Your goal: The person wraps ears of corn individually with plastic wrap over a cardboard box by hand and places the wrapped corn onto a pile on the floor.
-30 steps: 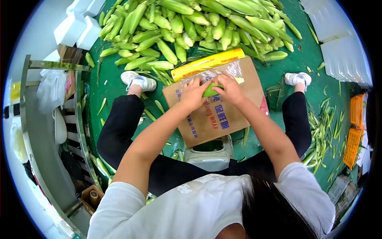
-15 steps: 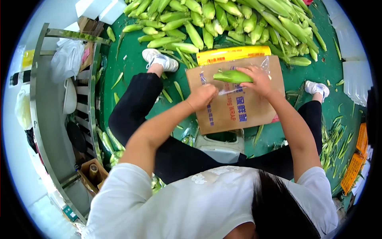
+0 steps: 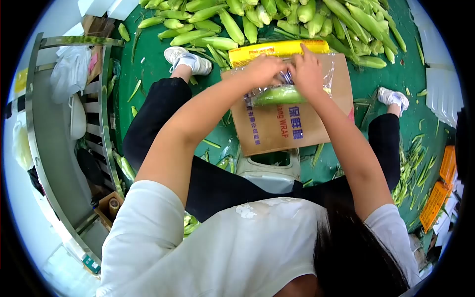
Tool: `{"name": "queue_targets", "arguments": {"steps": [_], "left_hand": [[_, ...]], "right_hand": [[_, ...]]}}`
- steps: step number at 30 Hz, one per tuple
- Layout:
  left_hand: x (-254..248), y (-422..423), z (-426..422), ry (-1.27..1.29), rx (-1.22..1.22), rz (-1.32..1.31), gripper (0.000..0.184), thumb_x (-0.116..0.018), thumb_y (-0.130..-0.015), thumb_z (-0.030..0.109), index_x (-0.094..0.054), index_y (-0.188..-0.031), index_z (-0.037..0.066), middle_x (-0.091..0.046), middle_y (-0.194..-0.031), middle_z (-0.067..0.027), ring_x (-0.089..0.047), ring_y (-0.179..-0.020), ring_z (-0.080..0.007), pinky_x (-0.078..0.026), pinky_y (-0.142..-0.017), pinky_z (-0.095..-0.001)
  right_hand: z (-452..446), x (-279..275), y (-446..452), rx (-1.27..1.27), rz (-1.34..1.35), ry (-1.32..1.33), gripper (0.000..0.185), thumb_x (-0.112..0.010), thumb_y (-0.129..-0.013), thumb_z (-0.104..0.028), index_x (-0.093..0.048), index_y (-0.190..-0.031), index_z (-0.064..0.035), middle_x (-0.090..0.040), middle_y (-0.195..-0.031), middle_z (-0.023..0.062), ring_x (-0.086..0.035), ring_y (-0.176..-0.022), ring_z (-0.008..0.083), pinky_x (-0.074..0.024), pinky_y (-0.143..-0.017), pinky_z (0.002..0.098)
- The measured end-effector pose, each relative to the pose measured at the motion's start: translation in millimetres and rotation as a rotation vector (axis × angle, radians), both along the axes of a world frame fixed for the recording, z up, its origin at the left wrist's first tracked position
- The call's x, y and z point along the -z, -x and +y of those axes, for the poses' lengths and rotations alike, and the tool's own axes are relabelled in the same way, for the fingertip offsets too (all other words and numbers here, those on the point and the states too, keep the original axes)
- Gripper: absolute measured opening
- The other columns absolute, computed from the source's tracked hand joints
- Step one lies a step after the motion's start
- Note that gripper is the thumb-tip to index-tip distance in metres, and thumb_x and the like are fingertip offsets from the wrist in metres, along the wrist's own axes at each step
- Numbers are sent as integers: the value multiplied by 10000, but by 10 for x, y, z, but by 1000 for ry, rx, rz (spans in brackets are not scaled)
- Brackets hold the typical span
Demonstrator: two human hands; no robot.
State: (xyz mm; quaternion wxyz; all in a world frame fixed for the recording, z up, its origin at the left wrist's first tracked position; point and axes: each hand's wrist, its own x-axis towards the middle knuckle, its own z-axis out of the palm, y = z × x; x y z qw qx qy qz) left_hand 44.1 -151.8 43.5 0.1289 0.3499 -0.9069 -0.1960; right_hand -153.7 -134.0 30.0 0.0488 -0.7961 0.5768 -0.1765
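Note:
An ear of corn (image 3: 279,96) in its green husk lies crosswise on a brown cardboard box (image 3: 267,136), with clear plastic wrap (image 3: 255,93) around and over it. Beyond the corn, at the box's far edge, is a yellow roll of plastic wrap (image 3: 247,54). My left hand (image 3: 265,70) is closed, its fingers gathered on the wrap between corn and roll. Close beside it, my right hand (image 3: 307,74) has curled fingers on the wrap too, its index finger stretched to the roll. The fingertips are partly hidden.
A large pile of corn (image 3: 297,17) covers the floor ahead. The box rests on a grey plastic stool (image 3: 269,173) between my legs. To the left stands a metal rack (image 3: 37,109); on the right are husk scraps (image 3: 415,171) and orange crates (image 3: 435,205).
The corn has left my right hand and now lies on the box under plastic wrap. Both hands have moved forward and together, close to the roll.

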Motion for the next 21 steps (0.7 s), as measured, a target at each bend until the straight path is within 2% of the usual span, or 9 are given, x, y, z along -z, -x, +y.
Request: {"name": "queue_targets", "arguments": {"steps": [1,2,5,10,13,14,16,18,21], "left_hand": [[-113,28,-185,-111,-110,-19,265,-725,-819,188,-643,-1055,100,-681,-869,-100,-645,-791,-309,-518,-729,-409],[-180,22,-342,-227,-215,-41,282,-724,-823,199,-643,-1075,100,-684,-849,-95,-648,-772,-305,-520,-716,-406],[-318,-53,-661,-178,-444,239,343,-670,-885,179,-630,-1216,97,-695,-847,-86,-655,-738,-272,-518,-673,-390],[-74,330,-587,-483,-34,441,329,-629,-947,197,-640,-1261,99,-667,-1165,-103,-629,-1076,-232,-494,-955,-336],[567,598,-184,-452,-51,142,479,-362,-1037,464,-634,-1317,187,-405,-1544,-85,-297,-1465,-276,-160,-1200,-500],[259,570,-35,-502,101,-8,529,-268,-1034,518,-589,-1369,265,-239,-1632,-23,-134,-1523,-274,-20,-1205,-548],[362,530,115,-269,150,-3,485,-311,-1028,499,-554,-1396,298,-247,-1628,-3,-170,-1514,-276,-65,-1204,-556],[334,596,301,50,248,-183,471,-408,-1004,456,-473,-1453,331,-265,-1621,28,-210,-1501,-275,-134,-1197,-565],[352,631,517,61,316,-153,486,-471,-979,402,-452,-1461,339,-273,-1617,34,-226,-1497,-265,-167,-1191,-563]], "right_hand": [[-144,-89,-88,91,-24,14,291,-646,-896,-350,-680,-1051,-107,-573,-1331,139,-566,-1155,335,-459,-961,462],[-262,-185,-111,193,-99,-342,337,-665,-881,-357,-662,-1122,-121,-601,-1273,135,-593,-1087,350,-486,-888,459],[22,-412,-157,-280,-203,-518,419,-721,-832,-372,-656,-1178,-145,-602,-1254,115,-586,-1110,330,-479,-894,454],[193,-224,-187,-433,165,-237,626,-822,-703,-392,-631,-1255,-167,-571,-1314,90,-553,-1201,302,-471,-966,421],[317,-202,-77,-485,74,-495,690,-856,-629,-378,-643,-1248,-162,-599,-1297,100,-584,-1168,291,-488,-981,411],[351,-258,-12,-532,30,-601,686,-857,-622,-374,-649,-1241,-161,-612,-1279,104,-596,-1152,290,-496,-971,415],[391,-379,80,-589,-50,-857,707,-856,-607,-402,-660,-1246,-171,-638,-1267,105,-630,-1103,282,-520,-932,424],[395,-505,-18,-795,216,-1196,708,-837,-636,-437,-651,-1256,-150,-649,-1251,118,-634,-1092,267,-512,-932,398],[930,-437,36,-1103,237,-1644,766,-812,-701,-500,-600,-1326,-111,-648,-1261,131,-606,-1134,263,-467,-981,368]]}}
